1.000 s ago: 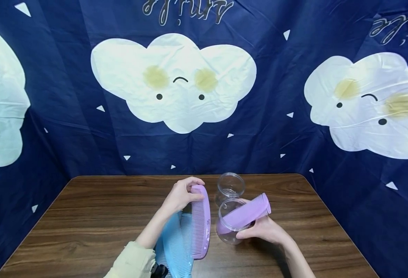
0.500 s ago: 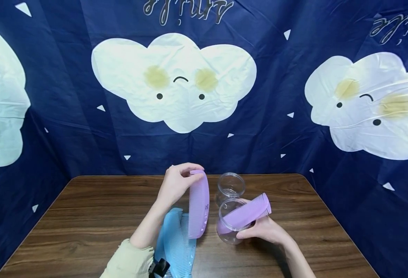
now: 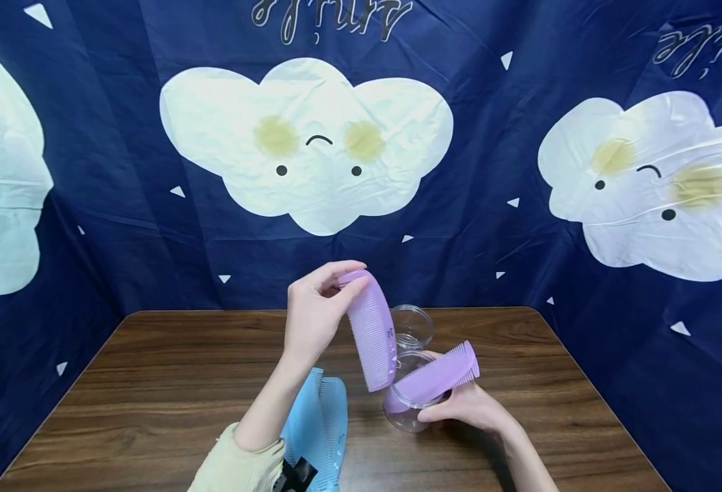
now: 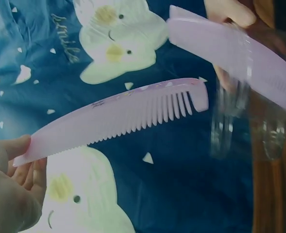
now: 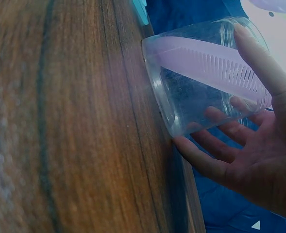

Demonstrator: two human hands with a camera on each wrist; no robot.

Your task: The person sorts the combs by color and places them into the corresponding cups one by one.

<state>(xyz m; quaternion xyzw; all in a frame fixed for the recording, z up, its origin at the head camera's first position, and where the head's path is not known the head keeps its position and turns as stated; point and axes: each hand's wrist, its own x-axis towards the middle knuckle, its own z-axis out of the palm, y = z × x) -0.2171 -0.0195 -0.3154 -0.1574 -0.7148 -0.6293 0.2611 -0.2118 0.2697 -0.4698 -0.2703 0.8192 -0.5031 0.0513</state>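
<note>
My left hand (image 3: 316, 311) pinches one end of a purple comb (image 3: 373, 335) between thumb and fingers. The comb hangs tilted, its lower end close beside the mouth of a clear plastic jar (image 5: 186, 104). In the left wrist view, this comb (image 4: 118, 114) shows its teeth and small printed marks along the spine. My right hand (image 3: 462, 404) grips that jar around its side as it stands upright on the table. A second purple comb (image 3: 437, 376) leans inside the jar, one end sticking out past the rim to the right.
Another clear jar (image 3: 419, 328) stands right behind the gripped one. Several blue combs (image 3: 327, 424) lie overlapping on the wooden table (image 3: 152, 396), partly hidden by the left forearm. A dark blue curtain (image 3: 361, 266) with cloud prints hangs behind the table.
My left hand has lifted the purple comb off the blue combs and carried it up and right to the jar, tilting its lower end rightward. The right hand and jar stay in place.
</note>
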